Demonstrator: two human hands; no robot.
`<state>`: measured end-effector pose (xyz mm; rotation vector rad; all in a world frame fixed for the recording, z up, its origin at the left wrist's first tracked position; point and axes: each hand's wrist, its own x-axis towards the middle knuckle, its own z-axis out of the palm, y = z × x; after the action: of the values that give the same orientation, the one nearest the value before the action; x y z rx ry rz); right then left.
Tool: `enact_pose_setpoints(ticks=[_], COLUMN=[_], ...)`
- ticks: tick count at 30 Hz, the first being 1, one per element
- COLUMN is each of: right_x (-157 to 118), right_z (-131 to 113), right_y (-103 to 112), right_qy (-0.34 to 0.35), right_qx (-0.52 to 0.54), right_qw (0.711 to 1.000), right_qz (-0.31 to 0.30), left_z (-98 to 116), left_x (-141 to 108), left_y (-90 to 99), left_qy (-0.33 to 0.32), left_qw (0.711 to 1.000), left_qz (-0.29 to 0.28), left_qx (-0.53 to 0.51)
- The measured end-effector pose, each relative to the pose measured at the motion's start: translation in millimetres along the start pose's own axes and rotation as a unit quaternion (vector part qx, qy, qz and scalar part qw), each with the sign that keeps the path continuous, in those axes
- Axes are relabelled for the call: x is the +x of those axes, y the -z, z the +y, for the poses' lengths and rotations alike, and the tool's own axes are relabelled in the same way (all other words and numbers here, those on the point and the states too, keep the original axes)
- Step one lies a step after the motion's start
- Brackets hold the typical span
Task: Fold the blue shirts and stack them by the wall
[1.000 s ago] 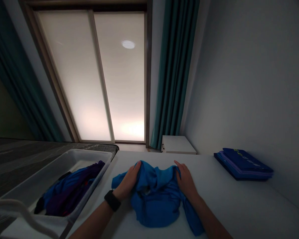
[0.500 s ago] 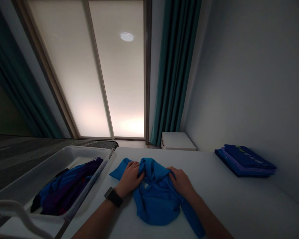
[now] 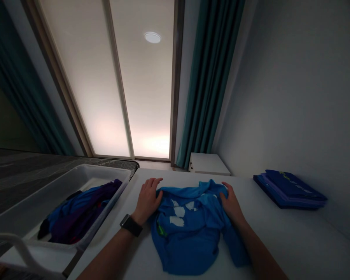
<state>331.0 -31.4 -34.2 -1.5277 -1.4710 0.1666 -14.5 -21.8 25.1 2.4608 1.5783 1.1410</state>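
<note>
A blue long-sleeved shirt (image 3: 189, 249) with white and green print lies rumpled on the white table in front of me. At its upper left edge is my left hand (image 3: 148, 198), wearing a dark watch (image 3: 131, 225); its fingers are spread, and the thumb touches the cloth. My right hand (image 3: 231, 200) is at the upper right edge, with cloth between thumb and fingers. One sleeve (image 3: 235, 245) stretches down beside my right forearm. Folds hide part of the print.
To the left stands a translucent plastic bin (image 3: 105, 167) holding crumpled blue and purple clothes (image 3: 76, 214). A stack of folded blue and purple garments (image 3: 291, 190) lies at the table's right, near the wall. Behind the table is a white cabinet (image 3: 208, 162). A pale curved bar (image 3: 20, 245) shows at lower left.
The shirt was bunched up and is now spread wider, with its print showing. My hands have moved apart, and the left hand's fingers have come off the cloth. The view has shifted slightly.
</note>
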Motion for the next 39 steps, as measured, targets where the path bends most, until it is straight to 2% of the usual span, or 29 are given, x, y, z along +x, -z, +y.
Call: enact_pose_setpoints(ticks=[2,6,9,12,14,16,19,21,24,25,26,28,30,32,34,36,39], right_x=[-2,-8,-19,-34,-42,-45,-38,-28,-14,-11,-10,-11,-17,-28,-40,-49,-53], right_z=[-7,-44,-74,-94,-100,-98,-83,-66,-43,-39,-39,-48,-67,-89,-106,-113,-107], right_y=[2,5,-1,-14,-21,-23,-19,-11,4,8,11,12,6,-4,-15,-25,-31], right_qy=[0.022,0.079,0.171,0.228,0.235,0.23,0.22,0.213,0.195,0.191,0.187,0.181,0.178,0.193,0.207,0.224,0.236], right_qx=[-0.071,-0.156,-0.149,-0.173,-0.193,-0.199,-0.196,-0.207,-0.239,-0.246,-0.25,-0.242,-0.204,-0.14,-0.091,-0.07,-0.075], right_qw=[0.997,0.984,0.971,0.942,0.928,0.923,0.923,0.924,0.932,0.935,0.938,0.945,0.954,0.953,0.941,0.926,0.916], right_qz=[0.023,0.018,-0.081,-0.175,-0.214,-0.235,-0.247,-0.242,-0.19,-0.17,-0.15,-0.123,-0.127,-0.187,-0.25,-0.295,-0.317], left_z=[4,21,32,34,30,22,7,-1,-8,-10,-12,-17,-19,-16,-6,12,39], left_x=[-2,-9,-14,-14,-11,-6,3,7,11,11,11,9,8,6,4,0,-13], left_y=[1.7,2.2,-3.7,-7.7,-5.7,0.3,11.4,16.1,15.6,13.8,11.6,7.9,6.8,8.4,10.4,9.5,-0.1], left_qy=[-0.058,-0.174,-0.214,-0.211,-0.175,-0.112,0.004,0.071,0.152,0.172,0.189,0.196,0.155,0.082,0.0,-0.069,-0.122], left_qw=[0.997,0.982,0.972,0.971,0.978,0.986,0.982,0.974,0.946,0.938,0.936,0.955,0.984,0.995,0.993,0.993,0.982], left_qz=[0.01,-0.045,-0.09,-0.105,-0.103,-0.117,-0.186,-0.206,-0.16,-0.142,-0.126,-0.098,-0.058,-0.009,0.012,-0.022,-0.141], left_qx=[0.041,0.05,0.044,0.036,0.037,0.042,0.021,-0.063,-0.236,-0.266,-0.269,-0.2,-0.063,0.064,0.115,0.09,0.041])
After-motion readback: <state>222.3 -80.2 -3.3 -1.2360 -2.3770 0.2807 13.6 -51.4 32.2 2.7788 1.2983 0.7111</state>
